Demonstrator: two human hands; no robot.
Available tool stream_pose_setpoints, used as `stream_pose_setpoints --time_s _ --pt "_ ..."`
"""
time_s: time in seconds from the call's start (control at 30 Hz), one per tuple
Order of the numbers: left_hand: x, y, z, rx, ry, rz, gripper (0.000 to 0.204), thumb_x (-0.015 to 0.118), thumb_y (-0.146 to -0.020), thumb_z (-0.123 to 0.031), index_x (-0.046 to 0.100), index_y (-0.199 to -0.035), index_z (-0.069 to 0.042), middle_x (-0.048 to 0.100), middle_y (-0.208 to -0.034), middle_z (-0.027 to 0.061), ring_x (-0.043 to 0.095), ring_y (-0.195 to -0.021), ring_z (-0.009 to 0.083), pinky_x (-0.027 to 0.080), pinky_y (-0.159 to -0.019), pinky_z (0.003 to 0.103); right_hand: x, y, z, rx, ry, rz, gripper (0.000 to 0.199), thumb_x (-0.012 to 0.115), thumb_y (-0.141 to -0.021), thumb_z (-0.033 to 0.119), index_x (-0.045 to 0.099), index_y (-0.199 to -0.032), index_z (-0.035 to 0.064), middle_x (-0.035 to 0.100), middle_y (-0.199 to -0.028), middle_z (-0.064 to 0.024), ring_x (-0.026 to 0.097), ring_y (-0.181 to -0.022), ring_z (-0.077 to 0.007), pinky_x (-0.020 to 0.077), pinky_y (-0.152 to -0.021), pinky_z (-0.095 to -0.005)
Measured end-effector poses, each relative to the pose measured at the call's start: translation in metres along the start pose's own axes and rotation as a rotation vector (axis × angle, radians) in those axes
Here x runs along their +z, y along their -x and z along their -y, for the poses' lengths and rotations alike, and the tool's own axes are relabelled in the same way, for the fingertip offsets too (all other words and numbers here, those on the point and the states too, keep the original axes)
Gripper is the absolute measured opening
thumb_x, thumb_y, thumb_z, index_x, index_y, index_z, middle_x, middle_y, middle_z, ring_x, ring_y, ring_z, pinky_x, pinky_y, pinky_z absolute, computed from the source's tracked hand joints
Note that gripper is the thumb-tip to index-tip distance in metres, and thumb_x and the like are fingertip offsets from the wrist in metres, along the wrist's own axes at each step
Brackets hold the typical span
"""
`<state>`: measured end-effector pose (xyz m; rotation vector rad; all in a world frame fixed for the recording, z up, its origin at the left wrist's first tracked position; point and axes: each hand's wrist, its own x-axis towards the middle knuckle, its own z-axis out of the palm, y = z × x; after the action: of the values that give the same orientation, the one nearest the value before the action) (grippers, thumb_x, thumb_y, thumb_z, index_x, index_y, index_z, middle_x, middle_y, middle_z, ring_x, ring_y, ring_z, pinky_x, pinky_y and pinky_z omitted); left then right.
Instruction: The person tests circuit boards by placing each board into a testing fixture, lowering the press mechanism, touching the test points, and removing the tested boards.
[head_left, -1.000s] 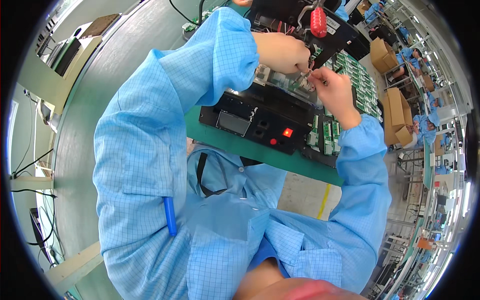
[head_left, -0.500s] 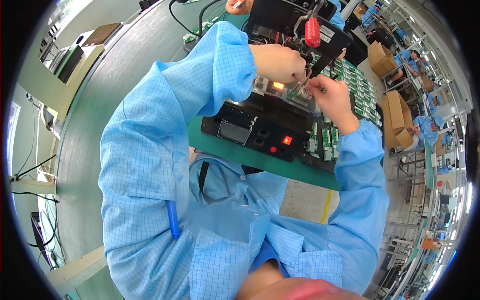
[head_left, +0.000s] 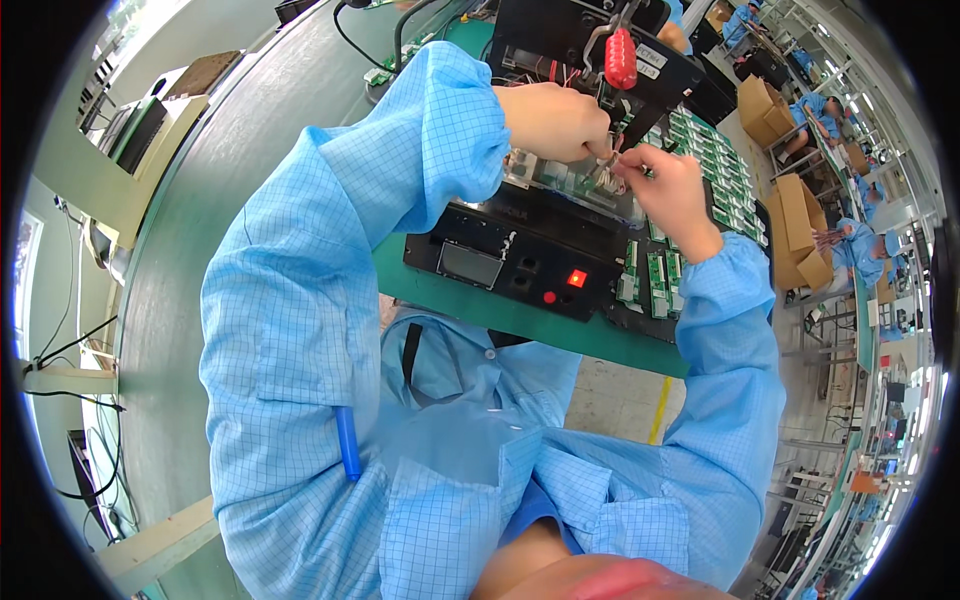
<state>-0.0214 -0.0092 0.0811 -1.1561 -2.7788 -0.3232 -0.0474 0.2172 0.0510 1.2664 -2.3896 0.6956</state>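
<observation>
A small part (head_left: 612, 163), too small to make out, is pinched between the left hand (head_left: 555, 120) and right hand (head_left: 672, 190), fingertips met just above the black tester (head_left: 520, 255).

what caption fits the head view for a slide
Both hands, left hand and right hand, meet over a small part on a black test fixture, rows of green circuit boards alongside.

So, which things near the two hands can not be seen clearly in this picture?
- Head view: the small part between the left hand and right hand is too small to identify, and the fingers cover it.
- Head view: the fixture plate under the hands is partly hidden by them.
- Head view: the green circuit boards are too small for detail.
- Head view: the red handle leads to a mechanism cut off by the top edge.
</observation>
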Motion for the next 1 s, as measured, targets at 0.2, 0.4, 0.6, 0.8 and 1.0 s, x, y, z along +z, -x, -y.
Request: stream_pose_setpoints --time_s 0.2,0.4,0.6,0.8,1.0 --pt "-0.003 0.001 -0.003 -0.019 0.01 0.04 0.03 0.056 -0.082 -0.015 0.073 -0.107 -0.018 0.07 -0.09 0.0123 0.068 -0.081 0.0331 0.055 -0.072 0.043 0.004 0.003 0.0 -0.015 0.017 -0.01 0.006 0.071 -0.08 0.006 0.069 -0.085 0.0031 0.07 -0.073 -0.0119 0.07 -0.062 -0.0239 0.0516 -0.055 -0.0308" --pt "-0.004 0.0 -0.002 -0.012 -0.013 0.071 0.032 0.055 -0.083 -0.015 0.072 -0.11 -0.018 0.071 -0.094 0.0119 0.068 -0.083 0.033 0.055 -0.074 0.043 0.002 0.001 0.0 0.009 0.041 0.02 0.01 0.073 -0.081 0.009 0.068 -0.087 0.0037 0.07 -0.074 -0.0118 0.069 -0.062 -0.0251 0.0512 -0.054 -0.0305" --pt "0.001 0.004 0.0 -0.005 0.051 -0.04 0.033 0.053 -0.086 -0.017 0.072 -0.113 -0.016 0.071 -0.104 0.0111 0.068 -0.087 0.0314 0.055 -0.079 0.042 -0.011 0.008 0.001 0.036 -0.016 -0.16 0.017 0.077 -0.079 0.015 0.072 -0.093 0.0061 0.071 -0.074 -0.0062 0.053 -0.049 -0.0097 0.0392 -0.046 -0.0252" --pt "0.002 0.005 0.001 -0.041 0.088 -0.175 0.032 0.055 -0.085 -0.014 0.073 -0.111 -0.02 0.066 -0.073 0.0135 0.062 -0.063 0.0302 0.053 -0.067 0.04 -0.003 0.015 -0.013 0.118 -0.106 -0.05 0.013 0.075 -0.081 0.013 0.073 -0.09 0.004 0.073 -0.083 -0.0068 0.059 -0.058 -0.0069 0.0446 -0.051 -0.0239" --pt "0.002 0.004 -0.002 -0.011 0.003 -0.117 0.03 0.055 -0.085 -0.015 0.073 -0.108 -0.018 0.066 -0.073 0.0138 0.062 -0.062 0.0309 0.053 -0.066 0.04 0.001 0.019 -0.019 0.174 -0.114 0.012 0.013 0.073 -0.082 0.008 0.071 -0.094 0.0031 0.073 -0.085 -0.0077 0.067 -0.067 -0.0099 0.0517 -0.06 -0.0249"
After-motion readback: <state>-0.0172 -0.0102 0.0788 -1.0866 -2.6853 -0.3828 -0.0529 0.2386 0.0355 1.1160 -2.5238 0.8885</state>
